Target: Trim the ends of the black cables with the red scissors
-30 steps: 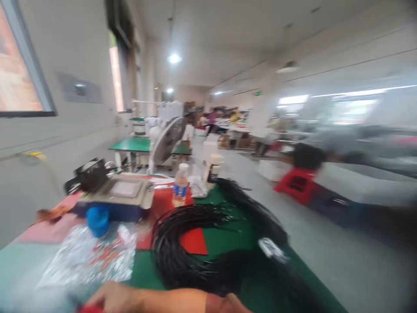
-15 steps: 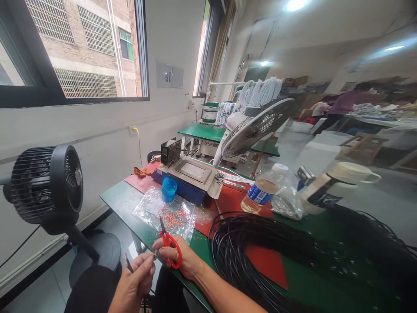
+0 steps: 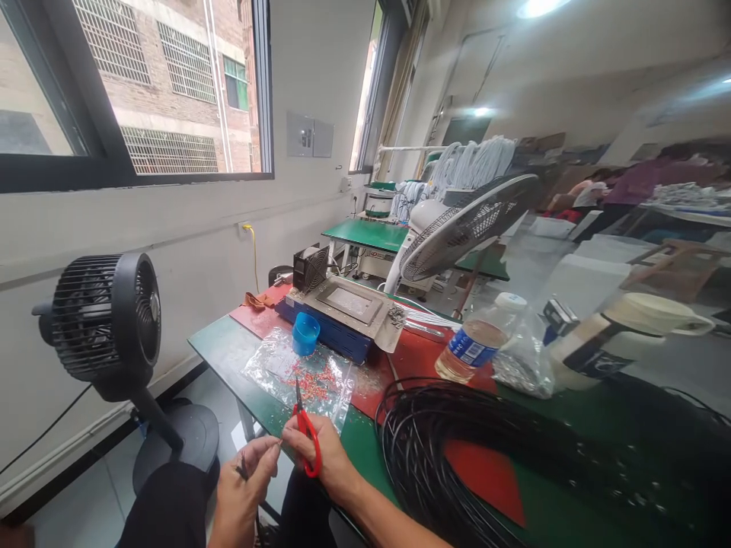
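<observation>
Person's hands at table (image 3: 228, 352) near edge, 6 o'clock: left hand (image 3: 243, 487) just left of right hand (image 3: 320, 460), which holds scissors (image 3: 305, 430). Plastic bag (image 3: 297, 373) on table at 12 o'clock of hands; cap (image 3: 306, 333) behind it, machine (image 3: 343, 316) beyond. Cable coil (image 3: 457, 449) at 3 o'clock; bottle (image 3: 474, 346) behind coil. Floor fan (image 3: 108, 327) at 9 o'clock, off the table.

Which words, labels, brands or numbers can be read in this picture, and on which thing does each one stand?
No text can be read with certainty.
Blue label on the bottle: white marks, too blurred to read.
Dark band on the white mug: pale marks, too small to read.
Front edge of the blue machine: a small red mark, not readable.
Grey wall plate: no text visible.
Red scissors in the right hand: no marking visible.
</observation>
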Demonstrator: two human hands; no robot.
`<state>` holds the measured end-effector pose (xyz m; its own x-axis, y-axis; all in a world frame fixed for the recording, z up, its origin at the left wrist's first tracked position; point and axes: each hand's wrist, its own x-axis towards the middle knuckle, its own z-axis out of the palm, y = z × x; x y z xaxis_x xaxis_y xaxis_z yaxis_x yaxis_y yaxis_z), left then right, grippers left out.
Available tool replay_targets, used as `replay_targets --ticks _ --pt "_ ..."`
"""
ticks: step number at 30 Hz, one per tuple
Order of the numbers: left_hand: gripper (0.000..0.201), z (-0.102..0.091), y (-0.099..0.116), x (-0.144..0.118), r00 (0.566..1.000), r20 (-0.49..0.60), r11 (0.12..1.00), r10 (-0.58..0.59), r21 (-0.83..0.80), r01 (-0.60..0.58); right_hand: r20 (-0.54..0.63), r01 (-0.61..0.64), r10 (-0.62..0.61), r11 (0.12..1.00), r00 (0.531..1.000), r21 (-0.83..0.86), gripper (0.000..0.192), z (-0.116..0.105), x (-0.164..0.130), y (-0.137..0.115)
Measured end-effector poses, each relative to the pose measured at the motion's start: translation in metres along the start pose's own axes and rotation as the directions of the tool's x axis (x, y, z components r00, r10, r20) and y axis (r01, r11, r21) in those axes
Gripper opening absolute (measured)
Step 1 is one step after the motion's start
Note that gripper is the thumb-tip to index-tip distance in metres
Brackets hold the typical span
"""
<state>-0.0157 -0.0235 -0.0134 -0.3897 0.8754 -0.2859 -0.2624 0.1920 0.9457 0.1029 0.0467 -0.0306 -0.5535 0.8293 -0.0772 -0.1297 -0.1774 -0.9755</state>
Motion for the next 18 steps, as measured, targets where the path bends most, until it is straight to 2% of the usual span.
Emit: replay_targets --ticks 3,5,9,12,18 --pt "0.042 -0.001 0.01 -0.001 0.996 -0.003 0.987 -0.085 -0.141 0.084 0.065 0.123 -0.111 0.966 0.992 -0.23 0.04 -0.004 -0.002 -0.015" --pt "0.044 -0.004 0.015 0.001 0.994 -0.025 0.972 -0.106 -0.216 0.098 0.128 0.206 -0.167 0.89 0.978 -0.408 0.036 -0.007 -0.005 -0.027" --pt "0.036 -0.009 0.021 0.006 0.998 -0.014 0.961 -0.067 -0.268 0.061 0.187 0.184 -0.081 0.742 0.979 -0.645 0.033 -0.009 -0.01 -0.04" --pt "0.033 -0.008 0.021 0.01 0.998 0.02 0.958 -0.061 -0.281 0.064 0.187 0.157 -0.03 0.68 0.982 -0.716 0.035 -0.007 -0.011 -0.039" --pt "0.038 -0.004 0.021 0.011 0.998 0.028 0.984 -0.062 -0.165 0.066 0.182 0.153 -0.027 0.664 0.983 -0.731 0.043 -0.008 -0.01 -0.034"
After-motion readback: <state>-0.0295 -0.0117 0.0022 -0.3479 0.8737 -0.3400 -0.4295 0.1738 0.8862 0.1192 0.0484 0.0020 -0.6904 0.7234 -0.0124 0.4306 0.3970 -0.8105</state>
